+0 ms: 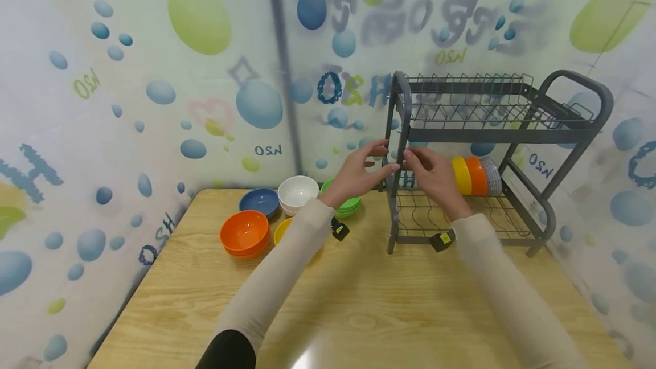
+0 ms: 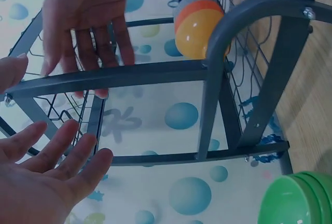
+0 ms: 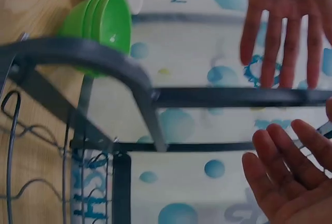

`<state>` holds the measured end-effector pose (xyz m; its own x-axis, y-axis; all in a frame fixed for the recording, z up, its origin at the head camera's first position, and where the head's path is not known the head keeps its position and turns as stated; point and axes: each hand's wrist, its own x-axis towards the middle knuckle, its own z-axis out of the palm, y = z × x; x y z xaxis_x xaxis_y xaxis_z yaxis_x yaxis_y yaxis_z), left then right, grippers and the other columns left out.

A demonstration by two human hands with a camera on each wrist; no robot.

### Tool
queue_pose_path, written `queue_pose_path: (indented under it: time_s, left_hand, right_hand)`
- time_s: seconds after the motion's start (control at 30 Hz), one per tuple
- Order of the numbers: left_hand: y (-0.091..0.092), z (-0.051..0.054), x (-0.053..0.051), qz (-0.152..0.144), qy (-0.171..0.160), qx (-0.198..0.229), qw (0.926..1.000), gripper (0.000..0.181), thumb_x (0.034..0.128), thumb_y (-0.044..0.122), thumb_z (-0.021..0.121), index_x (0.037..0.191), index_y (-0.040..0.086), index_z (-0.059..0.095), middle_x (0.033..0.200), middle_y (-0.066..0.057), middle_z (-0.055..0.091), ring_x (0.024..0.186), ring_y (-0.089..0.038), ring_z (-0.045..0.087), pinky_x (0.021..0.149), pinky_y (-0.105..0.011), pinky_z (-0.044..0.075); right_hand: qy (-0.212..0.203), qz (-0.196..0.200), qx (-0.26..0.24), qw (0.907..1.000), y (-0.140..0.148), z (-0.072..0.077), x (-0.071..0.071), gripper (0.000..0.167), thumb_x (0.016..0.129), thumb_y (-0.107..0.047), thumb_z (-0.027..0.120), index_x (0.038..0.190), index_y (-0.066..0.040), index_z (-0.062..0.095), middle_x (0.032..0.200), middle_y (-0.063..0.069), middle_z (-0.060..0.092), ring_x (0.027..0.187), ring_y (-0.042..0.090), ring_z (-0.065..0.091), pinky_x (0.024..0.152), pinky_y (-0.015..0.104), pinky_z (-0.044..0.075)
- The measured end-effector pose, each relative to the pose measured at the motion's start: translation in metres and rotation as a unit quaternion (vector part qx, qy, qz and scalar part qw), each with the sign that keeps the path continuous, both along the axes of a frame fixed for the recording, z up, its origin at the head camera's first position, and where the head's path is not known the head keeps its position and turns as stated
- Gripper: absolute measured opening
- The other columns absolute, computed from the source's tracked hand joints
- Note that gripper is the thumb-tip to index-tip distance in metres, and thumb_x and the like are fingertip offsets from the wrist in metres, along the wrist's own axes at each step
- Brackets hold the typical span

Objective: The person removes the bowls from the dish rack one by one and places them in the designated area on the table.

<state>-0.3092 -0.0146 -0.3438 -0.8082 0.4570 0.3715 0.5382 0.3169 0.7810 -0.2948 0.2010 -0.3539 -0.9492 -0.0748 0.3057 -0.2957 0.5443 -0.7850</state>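
Observation:
A dark grey two-tier dish rack [image 1: 492, 135] stands at the right of the table. Just left of its front left post is my left hand [image 1: 356, 174], fingers spread and holding nothing. On the post's other side, within the rack, my right hand [image 1: 435, 178] has loosely bent fingers and is empty. The left wrist view has my left hand [image 2: 46, 182] and right hand [image 2: 88, 22] facing each other across the post [image 2: 114, 77]; whether fingertips touch it, I cannot tell. Yellow, orange and grey-patterned bowls [image 1: 476, 176] stand on edge on the lower tier.
Left of the rack, on the wooden table [image 1: 359, 306], are stacked orange bowls [image 1: 245, 232], a blue bowl [image 1: 259, 202], white bowls [image 1: 298, 192] and green bowls [image 1: 349, 206]. A yellow bowl [image 1: 281, 229] is partly behind my left sleeve. A patterned wall covering [image 1: 205, 101] rises behind.

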Motion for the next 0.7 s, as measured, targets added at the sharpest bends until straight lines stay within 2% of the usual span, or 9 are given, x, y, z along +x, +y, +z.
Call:
queue_pose_path:
  time_s: [0.2, 0.37, 0.5, 0.6, 0.7]
  left_hand:
    - [0.016, 0.007, -0.008, -0.004, -0.005, 0.017, 0.9998, 0.06, 0.1022, 0.038, 0.064, 0.156, 0.023, 0.041, 0.148, -0.007, 0.057, 0.138, -0.019, 0.054, 0.114, -0.043, 0.047]
    - [0.028, 0.008, -0.012, 0.001, -0.012, 0.041, 0.9991, 0.053, 0.1031, 0.035, 0.063, 0.15, 0.016, 0.049, 0.138, -0.008, 0.063, 0.129, -0.02, 0.06, 0.107, -0.032, 0.052]
    - [0.036, 0.007, -0.013, 0.008, 0.007, 0.055, 0.9984, 0.042, 0.1047, 0.033, 0.061, 0.14, 0.01, 0.058, 0.124, -0.009, 0.069, 0.113, -0.018, 0.067, 0.093, -0.023, 0.056]
    - [0.04, 0.005, -0.015, 0.012, 0.027, 0.07, 0.9971, 0.031, 0.1062, 0.03, 0.058, 0.127, 0.008, 0.066, 0.112, -0.01, 0.073, 0.099, -0.016, 0.069, 0.08, -0.023, 0.056]
    - [0.043, 0.004, -0.015, 0.012, 0.034, 0.09, 0.9953, 0.025, 0.1061, 0.028, 0.058, 0.117, 0.008, 0.07, 0.103, -0.01, 0.075, 0.09, -0.019, 0.07, 0.07, -0.024, 0.053]
  right_hand:
    - [-0.012, -0.024, 0.03, 0.9992, 0.023, -0.011, -0.008, 0.067, 0.102, -0.062, 0.048, 0.148, -0.014, 0.055, 0.142, 0.016, 0.062, 0.127, 0.037, 0.06, 0.108, 0.059, 0.048]
    - [0.015, -0.033, 0.059, 0.9976, 0.045, -0.025, -0.019, 0.063, 0.102, -0.056, 0.054, 0.146, -0.012, 0.055, 0.141, 0.017, 0.06, 0.126, 0.036, 0.058, 0.111, 0.058, 0.045]
    - [0.02, -0.055, 0.103, 0.9929, 0.063, -0.032, -0.023, 0.061, 0.105, -0.045, 0.055, 0.152, -0.008, 0.048, 0.15, 0.023, 0.049, 0.134, 0.042, 0.048, 0.115, 0.063, 0.038]
    - [0.026, -0.084, 0.131, 0.9874, 0.076, -0.034, -0.028, 0.061, 0.106, -0.037, 0.055, 0.154, -0.002, 0.042, 0.152, 0.029, 0.045, 0.137, 0.048, 0.043, 0.112, 0.066, 0.037]
    - [0.036, -0.116, 0.148, 0.9814, 0.088, -0.037, -0.031, 0.059, 0.105, -0.03, 0.055, 0.154, 0.001, 0.04, 0.148, 0.033, 0.046, 0.133, 0.05, 0.044, 0.11, 0.066, 0.038]
